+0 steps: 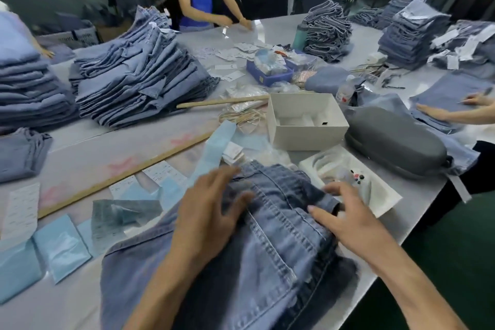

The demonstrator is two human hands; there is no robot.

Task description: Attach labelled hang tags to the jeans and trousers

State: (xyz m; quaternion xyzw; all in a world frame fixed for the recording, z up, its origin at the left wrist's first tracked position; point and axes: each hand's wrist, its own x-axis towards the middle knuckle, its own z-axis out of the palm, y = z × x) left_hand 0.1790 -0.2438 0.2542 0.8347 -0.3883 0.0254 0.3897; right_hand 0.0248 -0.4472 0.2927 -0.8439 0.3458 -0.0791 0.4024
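Both our hands, left [211, 211] and right [345, 220], lie spread, grip loose, on untagged jeans [267, 244]; stacks [139, 75] still wait.

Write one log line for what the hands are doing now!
step: handling jeans | left hand: open, on blue denim jeans | right hand: open, at their edge | hang tag: none attached in view

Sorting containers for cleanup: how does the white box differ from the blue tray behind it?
The white box is larger, nearer and almost bare inside; the blue tray is smaller, shallower and heaped with plastic-wrapped packets. Both are open-topped and sit on the table.
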